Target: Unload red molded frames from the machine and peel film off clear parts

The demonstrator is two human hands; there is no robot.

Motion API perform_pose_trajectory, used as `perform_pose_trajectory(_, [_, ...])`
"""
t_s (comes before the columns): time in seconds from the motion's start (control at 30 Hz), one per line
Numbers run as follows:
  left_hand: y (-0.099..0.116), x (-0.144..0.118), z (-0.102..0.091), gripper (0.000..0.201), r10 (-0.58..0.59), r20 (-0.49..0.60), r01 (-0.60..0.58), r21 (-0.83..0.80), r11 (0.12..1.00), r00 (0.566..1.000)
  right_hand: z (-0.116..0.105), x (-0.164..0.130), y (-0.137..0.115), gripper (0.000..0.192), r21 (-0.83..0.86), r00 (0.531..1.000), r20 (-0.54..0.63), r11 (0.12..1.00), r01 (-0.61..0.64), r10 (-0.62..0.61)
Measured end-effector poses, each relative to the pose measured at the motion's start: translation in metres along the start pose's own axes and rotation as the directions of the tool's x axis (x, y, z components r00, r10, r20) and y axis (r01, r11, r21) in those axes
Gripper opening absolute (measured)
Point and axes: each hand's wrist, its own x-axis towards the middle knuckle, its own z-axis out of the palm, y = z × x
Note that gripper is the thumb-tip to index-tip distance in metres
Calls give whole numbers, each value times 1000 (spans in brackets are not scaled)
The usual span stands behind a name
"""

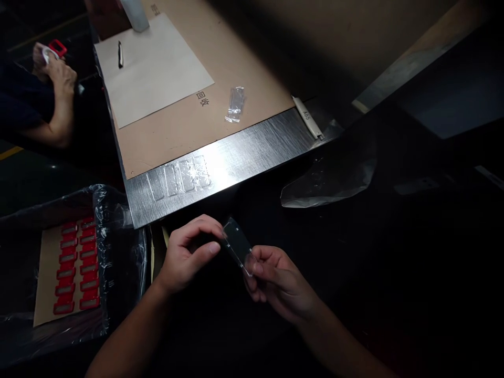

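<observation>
A small clear plastic rectangular piece (237, 247) is held between both my hands just below the front edge of the metal table. My left hand (188, 257) pinches its upper left end with thumb and fingers. My right hand (275, 281) grips its lower right end at the fingertips. Several more clear pieces (181, 178) lie in a row on the table's brushed steel strip (252, 152), a short way above my hands.
Cardboard (236, 58) covers the table, with a white sheet (153, 68), a pen (120, 54), a clear wrapper (235, 104) and a marker (307, 116). A plastic bag (331, 181) lies right. A lined box of red parts (74, 265) stands left. Another person's hand (59, 79) holds a red part.
</observation>
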Motion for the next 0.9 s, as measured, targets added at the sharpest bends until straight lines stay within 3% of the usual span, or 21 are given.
perform_pose_trajectory(0.33, [3, 2, -3, 5, -42, 11, 42, -47, 998, 999, -2, 3, 3, 33, -72, 999, -19, 997, -30, 28])
perform_pose_trajectory(0.4, [-3, 3, -1, 6, -69, 0, 68, -119, 991, 998, -1, 3, 1, 31, -165, 998, -55, 986, 33, -42])
perform_pose_trajectory(0.47, [-11, 4, 5, 10, -170, -47, 152, -263, 953, 984, 2, 1, -1, 26, -313, 976, -69, 934, 174, -205])
perform_pose_trajectory(0.53, [-18, 4, 16, 15, -357, -73, 285, -461, 840, 931, 5, -2, -2, 18, -454, 921, -39, 828, 329, -388])
perform_pose_trajectory(0.63, [-28, 0, 34, 17, -585, -18, 438, -644, 627, 811, 8, -4, -1, 8, -575, 842, 16, 684, 449, -539])
perform_pose_trajectory(0.8, [-39, -11, 52, 17, -722, 81, 570, -676, 467, 687, 11, 0, 1, 11, -625, 743, -4, 582, 520, -669])
perform_pose_trajectory(0.9, [-48, -16, 53, 16, -777, 170, 690, -599, 408, 607, 11, 1, 1, 8, -631, 734, -48, 590, 504, -677])
